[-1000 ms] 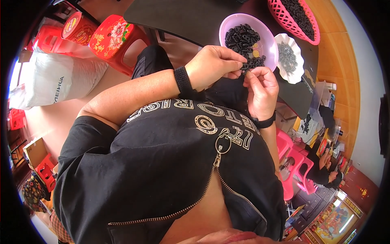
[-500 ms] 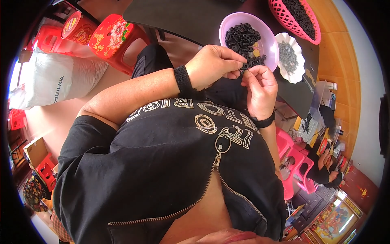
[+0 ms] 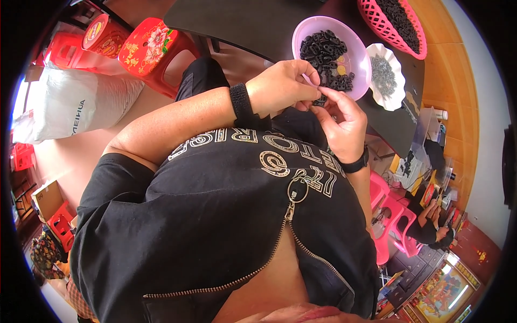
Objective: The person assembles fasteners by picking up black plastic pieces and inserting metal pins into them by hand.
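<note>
My left hand (image 3: 283, 85) and my right hand (image 3: 346, 123) meet just in front of a light purple bowl (image 3: 360, 53). Between their fingertips is a small black plastic piece (image 3: 321, 101), mostly covered by the fingers. Both hands are closed in a pinch on it. Many similar black pieces (image 3: 322, 49) lie heaped in the bowl, beside a small yellowish patch on its bottom. Right of the bowl, a white wavy-rimmed dish (image 3: 397, 96) holds many small, greyish clear or metallic bits, too fine to identify.
A pink basket (image 3: 377, 26) of black pieces stands at the far right of the dark table (image 3: 237, 21). Red stools (image 3: 142, 51) and a stuffed white sack (image 3: 81, 105) are on the left. Pink chairs (image 3: 396, 218) and another person (image 3: 425, 226) appear at lower right.
My right hand has turned, its fingers now reaching left over the black piece. Both hands have come closer around it, and the piece shows more plainly.
</note>
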A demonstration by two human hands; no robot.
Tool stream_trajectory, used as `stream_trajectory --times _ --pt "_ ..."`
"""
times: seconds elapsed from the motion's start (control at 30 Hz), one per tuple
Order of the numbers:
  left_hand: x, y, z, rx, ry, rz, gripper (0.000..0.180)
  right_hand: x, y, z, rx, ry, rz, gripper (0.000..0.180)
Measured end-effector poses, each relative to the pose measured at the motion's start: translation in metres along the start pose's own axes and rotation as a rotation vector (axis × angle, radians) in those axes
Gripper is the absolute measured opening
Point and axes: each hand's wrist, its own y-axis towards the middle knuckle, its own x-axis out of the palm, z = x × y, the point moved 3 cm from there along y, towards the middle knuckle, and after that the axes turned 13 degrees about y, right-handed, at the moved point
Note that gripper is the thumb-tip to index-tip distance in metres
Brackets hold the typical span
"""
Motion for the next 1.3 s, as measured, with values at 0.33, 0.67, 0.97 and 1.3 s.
stream_trajectory --times 0.33,0.67,0.97,1.3 --pt "0.007 -0.011 0.014 -0.064 0.129 -0.074 0.027 -0.001 0.001 -0.008 -0.163 -0.18 0.046 0.033" --pt "0.006 -0.009 0.009 -0.076 0.104 -0.069 0.021 0.004 0.003 -0.012 -0.228 -0.284 0.016 0.033" --pt "0.007 -0.009 0.008 -0.079 0.035 -0.089 0.022 0.005 0.003 -0.015 -0.346 -0.336 0.049 0.025" --pt "0.008 -0.014 0.01 -0.109 -0.004 -0.109 0.019 0.006 -0.001 -0.01 -0.381 -0.305 0.045 0.023"
